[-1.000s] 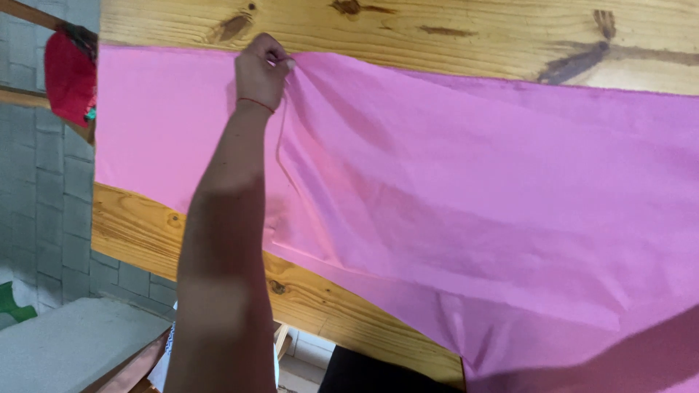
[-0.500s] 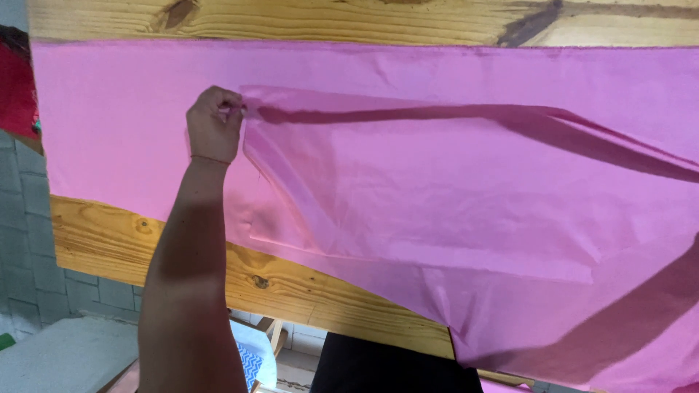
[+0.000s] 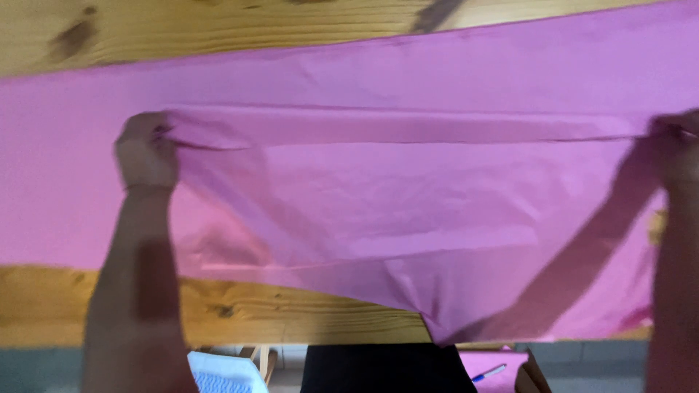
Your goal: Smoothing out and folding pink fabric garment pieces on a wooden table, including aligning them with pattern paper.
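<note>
A large pink cloth (image 3: 408,196) lies spread over a wooden table (image 3: 145,306). My left hand (image 3: 145,149) pinches a folded edge of the cloth at the left. At the far right my right hand (image 3: 677,149) grips the same edge, partly cut off by the frame. Between the two hands the lifted edge runs taut and level above the rest of the cloth. The right forearm shows as a shadow through the thin fabric.
Bare wood shows along the table's far edge (image 3: 182,29) and along its near edge. Below the near edge are a white-and-blue object (image 3: 218,371), dark clothing (image 3: 386,367) and a pen (image 3: 488,373) on a pink surface.
The view has shifted so the cloth fills more of it. My left hand has drawn the pinched edge toward me, and my right hand now shows gripping that edge at the right.
</note>
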